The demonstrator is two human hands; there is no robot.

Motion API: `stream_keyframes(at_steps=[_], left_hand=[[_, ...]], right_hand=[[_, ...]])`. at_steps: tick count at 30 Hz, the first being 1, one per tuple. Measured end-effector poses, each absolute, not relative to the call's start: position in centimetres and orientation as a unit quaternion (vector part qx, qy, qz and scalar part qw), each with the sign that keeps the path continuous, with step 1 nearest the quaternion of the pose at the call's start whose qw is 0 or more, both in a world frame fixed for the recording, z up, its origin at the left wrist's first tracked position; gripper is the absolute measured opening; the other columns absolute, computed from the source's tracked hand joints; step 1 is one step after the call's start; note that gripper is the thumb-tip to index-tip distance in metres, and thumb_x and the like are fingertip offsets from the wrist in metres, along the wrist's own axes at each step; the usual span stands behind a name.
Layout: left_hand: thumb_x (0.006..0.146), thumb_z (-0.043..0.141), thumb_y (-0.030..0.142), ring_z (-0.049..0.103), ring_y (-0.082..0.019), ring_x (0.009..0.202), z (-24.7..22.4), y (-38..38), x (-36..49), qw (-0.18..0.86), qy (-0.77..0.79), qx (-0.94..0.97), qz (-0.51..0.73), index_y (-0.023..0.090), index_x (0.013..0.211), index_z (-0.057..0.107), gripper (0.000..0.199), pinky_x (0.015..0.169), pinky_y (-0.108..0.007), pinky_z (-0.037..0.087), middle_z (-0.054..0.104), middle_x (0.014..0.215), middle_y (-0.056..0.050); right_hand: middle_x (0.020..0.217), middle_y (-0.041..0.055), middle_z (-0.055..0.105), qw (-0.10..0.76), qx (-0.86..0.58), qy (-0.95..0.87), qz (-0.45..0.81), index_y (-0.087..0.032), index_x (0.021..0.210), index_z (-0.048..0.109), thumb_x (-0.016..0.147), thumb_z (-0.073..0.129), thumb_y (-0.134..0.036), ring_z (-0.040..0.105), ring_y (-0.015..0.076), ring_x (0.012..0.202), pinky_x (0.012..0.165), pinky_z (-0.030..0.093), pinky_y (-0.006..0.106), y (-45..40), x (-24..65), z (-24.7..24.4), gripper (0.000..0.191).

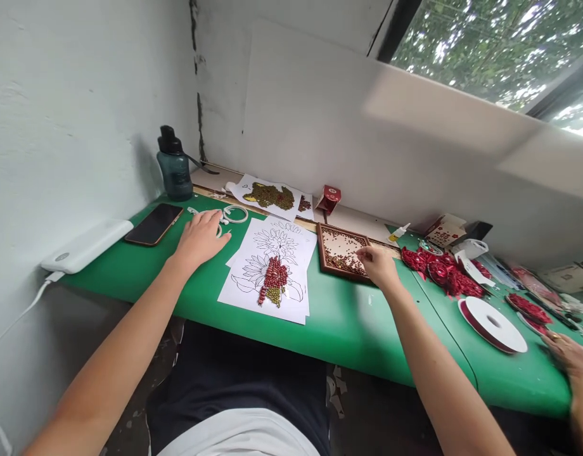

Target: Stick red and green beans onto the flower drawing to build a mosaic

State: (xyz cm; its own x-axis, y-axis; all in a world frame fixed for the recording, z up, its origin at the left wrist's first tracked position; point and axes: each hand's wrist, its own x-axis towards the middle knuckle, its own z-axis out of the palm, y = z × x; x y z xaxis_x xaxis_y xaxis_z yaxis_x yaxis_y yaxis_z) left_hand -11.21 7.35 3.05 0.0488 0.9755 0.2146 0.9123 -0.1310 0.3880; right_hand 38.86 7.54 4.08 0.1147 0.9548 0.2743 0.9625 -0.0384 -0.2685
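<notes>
Green covering topped the counter (201, 294), where white paper sheets with black-outlined flowers (296, 310) lay between the two hands, well apart from each other. On the upper sheet sat a cluster of small dark-red grains (275, 275), with olive-green grains (274, 295) at its six o'clock edge. Taking that cluster as the dial's centre, the left hand (201, 237) lay palm down at ten o'clock, fingers loosely spread beside a coiled white cable (236, 214). Between two and three o'clock, the right hand (377, 261) reached into a rectangular brown wooden tray (322, 250) of loose reddish-brown grains (341, 261); its fingertips were drawn close together, but whether they gripped a grain was too small to tell. Toward ten lay a black smartphone (154, 223); between ten and eleven stood a dark teal plastic bottle (175, 171). At twelve was a white sheet bearing a greenish-brown grain-covered shape (272, 196), at one a small red cardboard box (328, 199). Shiny red fabric flowers (455, 278) lay at three, a white ribbon spool (505, 326) just past it, and a co-worker's hand (571, 351) rested between three and four.
</notes>
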Motion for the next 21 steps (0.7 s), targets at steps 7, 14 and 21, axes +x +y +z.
stream_keyframes(at_steps=[7, 14, 21], left_hand=[[0.102, 0.052, 0.043, 0.054, -0.029, 0.139, 2.0, 0.6, -6.1, 0.176, 0.527, 0.793, 0.252, 0.027, 0.137, 0.066, 0.041, 0.118, -0.049, 0.045, 0.062, 0.149, -0.005], [0.101, 0.055, 0.033, 0.055, -0.027, 0.14, 0.2, -1.2, -2.4, 0.186, 0.452, 0.835, 0.252, 0.028, 0.139, 0.065, 0.039, 0.12, -0.047, 0.046, 0.062, 0.149, -0.004], [0.106, 0.05, 0.047, 0.032, -0.03, 0.16, -0.8, -2.5, -0.7, 0.171, 0.441, 0.849, 0.237, 0.026, 0.151, 0.055, 0.05, 0.127, -0.054, 0.039, 0.04, 0.169, -0.004]], right_hand=[[0.105, 0.0116, 0.081, 0.136, -0.739, -0.66, 0.012, -0.018, 0.108, 0.082, 0.086, 0.063, -0.02, 0.07, 0.0243, 0.09, 0.072, 0.045, 0.03, 13.0, 37.4, 3.2, 0.029], [0.094, 0.0123, 0.08, 0.113, -0.741, -0.662, 0.021, -0.019, 0.092, 0.081, 0.082, 0.06, -0.013, 0.069, 0.023, 0.081, 0.072, 0.045, 0.03, 14.6, 36.4, 1.5, 0.024], [0.1, 0.0117, 0.08, 0.167, -0.733, -0.657, 0.055, -0.015, 0.113, 0.076, 0.081, 0.056, -0.012, 0.07, 0.02, 0.082, 0.07, 0.048, 0.027, 14.2, 37.5, 0.9, 0.037]])
